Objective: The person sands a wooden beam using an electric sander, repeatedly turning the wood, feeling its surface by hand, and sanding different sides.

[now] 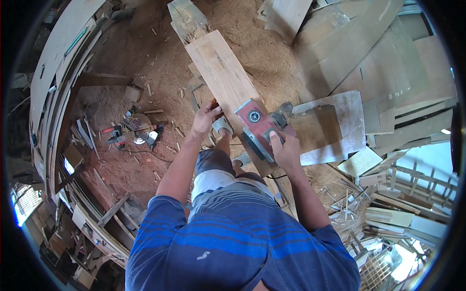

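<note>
A long wooden board (pixel 221 63) lies on a narrow wooden bench, slanting away from the person. On its near end rests a red power sander (pixel 253 116) with a black round knob. My right hand (pixel 285 148) is wrapped round the sander's rear handle. At the board's left edge is my left hand (pixel 208 116), its fingers bent, with the fingertips at the edge; whether they grip the board is hard to tell. Past the board's far end a rough, weathered plank (pixel 187 18) shows.
A miter saw (pixel 138 131) stands on the sawdust-covered floor at left, among wood scraps. Sheets of plywood (pixel 369 58) lean at the upper right. A stained white sheet (pixel 353 123) lies right of the bench. Stacked panels (pixel 51 63) curve along the left. A black cord hangs near the sander.
</note>
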Tool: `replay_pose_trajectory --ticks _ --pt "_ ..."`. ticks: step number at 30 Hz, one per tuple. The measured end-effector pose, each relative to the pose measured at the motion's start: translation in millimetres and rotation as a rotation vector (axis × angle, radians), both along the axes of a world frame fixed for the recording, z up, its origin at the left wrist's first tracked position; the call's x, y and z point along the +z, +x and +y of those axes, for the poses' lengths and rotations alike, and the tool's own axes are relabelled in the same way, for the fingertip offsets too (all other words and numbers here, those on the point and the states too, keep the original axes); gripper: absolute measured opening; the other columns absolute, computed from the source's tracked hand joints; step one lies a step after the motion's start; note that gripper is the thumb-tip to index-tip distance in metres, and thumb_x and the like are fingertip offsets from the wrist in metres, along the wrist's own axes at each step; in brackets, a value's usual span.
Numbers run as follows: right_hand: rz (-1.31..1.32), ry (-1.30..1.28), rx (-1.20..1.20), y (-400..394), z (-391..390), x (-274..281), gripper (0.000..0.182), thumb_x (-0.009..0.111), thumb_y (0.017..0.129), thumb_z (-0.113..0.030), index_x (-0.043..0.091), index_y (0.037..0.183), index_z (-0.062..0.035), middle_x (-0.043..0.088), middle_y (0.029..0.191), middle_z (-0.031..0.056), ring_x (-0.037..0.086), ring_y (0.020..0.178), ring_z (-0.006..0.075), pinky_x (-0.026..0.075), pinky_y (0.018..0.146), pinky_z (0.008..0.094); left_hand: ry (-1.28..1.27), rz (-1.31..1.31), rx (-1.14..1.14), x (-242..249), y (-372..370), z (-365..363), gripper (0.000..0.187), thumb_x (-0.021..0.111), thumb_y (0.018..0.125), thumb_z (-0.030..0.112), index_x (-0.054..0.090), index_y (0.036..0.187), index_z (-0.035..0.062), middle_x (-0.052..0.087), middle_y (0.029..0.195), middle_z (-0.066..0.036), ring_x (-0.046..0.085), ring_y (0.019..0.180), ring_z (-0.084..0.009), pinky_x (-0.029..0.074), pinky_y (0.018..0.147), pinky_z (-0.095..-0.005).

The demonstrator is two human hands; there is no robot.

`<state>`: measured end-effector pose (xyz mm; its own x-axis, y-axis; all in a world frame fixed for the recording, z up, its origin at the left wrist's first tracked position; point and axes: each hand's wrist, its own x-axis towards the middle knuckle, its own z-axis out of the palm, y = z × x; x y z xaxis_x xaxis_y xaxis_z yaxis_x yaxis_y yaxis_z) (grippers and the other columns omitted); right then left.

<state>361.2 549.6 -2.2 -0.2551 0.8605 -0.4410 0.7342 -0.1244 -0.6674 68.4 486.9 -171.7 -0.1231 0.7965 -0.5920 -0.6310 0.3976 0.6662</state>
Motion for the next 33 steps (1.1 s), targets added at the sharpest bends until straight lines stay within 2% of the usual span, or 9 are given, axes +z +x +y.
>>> replay_pose_trajectory --ticks 1,4,7,10,13,16,19,31,33 --pt "0.020 0.015 0.004 -9.1 6.4 -1.1 0.050 0.062 0.104 -0.044 0.081 0.113 0.0020 0.076 0.091 0.0305 0.076 0.091 0.0476 0.059 0.084 0.0509 0.008 0.028 -0.018 -0.1 -0.4 0.2 0.050 0.058 0.109 0.004 0.051 0.158 -0.0015 0.066 0.146 -0.009 0.066 0.131 -0.0193 0.052 0.115 -0.0365" --pt "0.052 0.115 0.003 -35.6 24.4 -9.5 0.049 0.063 0.106 -0.039 0.080 0.099 0.0062 0.073 0.073 0.0146 0.072 0.069 0.0259 0.055 0.071 0.0412 0.028 0.114 -0.077 -2.7 -3.5 -1.8 0.058 0.062 0.103 0.001 0.049 0.160 -0.0007 0.068 0.145 -0.008 0.065 0.132 -0.0178 0.052 0.112 -0.0343" --pt "0.043 0.090 0.023 -63.6 48.1 -8.3 0.049 0.062 0.104 -0.044 0.082 0.110 0.0003 0.076 0.088 0.0302 0.076 0.089 0.0489 0.059 0.081 0.0515 0.036 0.112 -0.110 -4.0 -7.5 -1.2 0.066 0.065 0.097 -0.005 0.048 0.160 -0.0031 0.068 0.143 -0.011 0.066 0.131 -0.0204 0.051 0.113 -0.0356" --pt "0.029 0.099 0.022 -92.6 68.0 -10.8 0.048 0.062 0.105 -0.044 0.083 0.109 -0.0011 0.076 0.087 0.0299 0.075 0.088 0.0496 0.059 0.080 0.0521 0.006 0.137 -0.096 4.5 -3.5 1.6 0.070 0.074 0.097 0.000 0.046 0.161 -0.0040 0.069 0.142 -0.012 0.068 0.127 -0.0213 0.052 0.112 -0.0358" --pt "0.044 0.129 0.015 -117.3 83.8 -17.1 0.051 0.063 0.106 -0.043 0.082 0.099 0.0041 0.077 0.077 0.0177 0.076 0.075 0.0324 0.057 0.076 0.0440 -0.062 0.295 -0.173 16.2 -2.1 6.2 0.074 0.082 0.099 0.010 0.044 0.161 -0.0058 0.070 0.141 -0.014 0.068 0.129 -0.0195 0.054 0.111 -0.0356" --pt "-0.010 0.126 0.004 -141.2 99.6 -22.3 0.052 0.062 0.106 -0.044 0.082 0.101 0.0033 0.078 0.080 0.0191 0.078 0.078 0.0329 0.057 0.077 0.0450 -0.126 0.287 -0.139 26.6 4.9 10.0 0.074 0.081 0.099 0.008 0.043 0.161 -0.0068 0.071 0.140 -0.015 0.069 0.127 -0.0186 0.057 0.108 -0.0338" --pt "0.009 0.124 0.012 -168.6 116.7 -24.1 0.054 0.058 0.105 -0.050 0.084 0.111 -0.0028 0.076 0.088 0.0307 0.075 0.091 0.0503 0.059 0.085 0.0553 -0.054 0.284 -0.111 21.2 2.9 8.7 0.077 0.081 0.100 0.009 0.040 0.162 -0.0074 0.071 0.140 -0.015 0.070 0.125 -0.0186 0.058 0.106 -0.0330" --pt "0.026 0.254 0.032 -256.2 176.0 -37.7 0.059 0.057 0.106 -0.052 0.083 0.099 0.0005 0.076 0.083 0.0279 0.076 0.085 0.0479 0.057 0.079 0.0525 -0.055 0.405 -0.209 9.0 -1.1 5.1 0.088 0.085 0.098 0.026 0.038 0.161 -0.0129 0.067 0.144 -0.023 0.068 0.132 -0.0270 0.056 0.112 -0.0398" --pt "0.017 0.228 0.049 -271.4 186.6 -30.9 0.062 0.055 0.106 -0.055 0.084 0.105 -0.0002 0.076 0.087 0.0315 0.076 0.090 0.0492 0.058 0.086 0.0541 -0.024 0.431 -0.211 -0.6 -1.9 3.0 0.088 0.085 0.098 0.027 0.038 0.161 -0.0129 0.066 0.145 -0.023 0.068 0.133 -0.0274 0.056 0.113 -0.0401"
